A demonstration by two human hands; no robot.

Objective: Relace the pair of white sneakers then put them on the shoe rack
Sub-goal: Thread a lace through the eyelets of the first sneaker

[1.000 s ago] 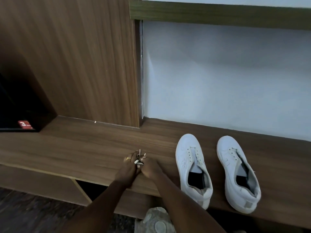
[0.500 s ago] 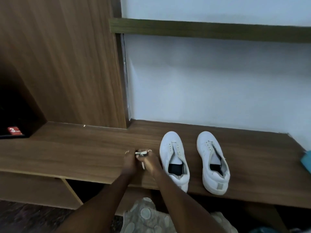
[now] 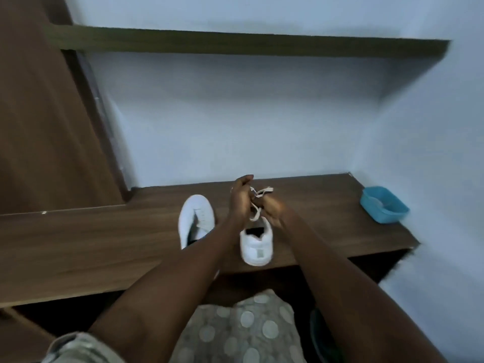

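Both hands are raised over the right sneaker (image 3: 257,244) and grasp one white lace (image 3: 256,214) between them. The left hand (image 3: 239,203) is at 9 o'clock of the lace, its fingers curled round it. The right hand (image 3: 273,212) is at 3 o'clock, its fingers closed in a pinch on the same lace. The two hands almost touch.

A small tangle of loops sticks out at 12 o'clock of the right hand. One strand hangs from between the hands toward 6 o'clock, down to the sneaker's opening. The blur hides whether the lace is threaded through any eyelet.

The right sneaker stands on the bench (image 3: 78,247) at 6 o'clock of the hands, heel toward the person and close to the front edge. Its toe is hidden behind the hands. The left sneaker (image 3: 195,218) stands just beside it at 9 o'clock, also toe toward the wall, and the left forearm crosses over its heel.

A blue tub (image 3: 383,204) sits on the bench at 3 o'clock of the hands, well apart from them, by the corner of the wall. A shelf (image 3: 235,44) runs along the wall at 12 o'clock. Spotted cloth (image 3: 243,334) lies at 6 o'clock, between the forearms.
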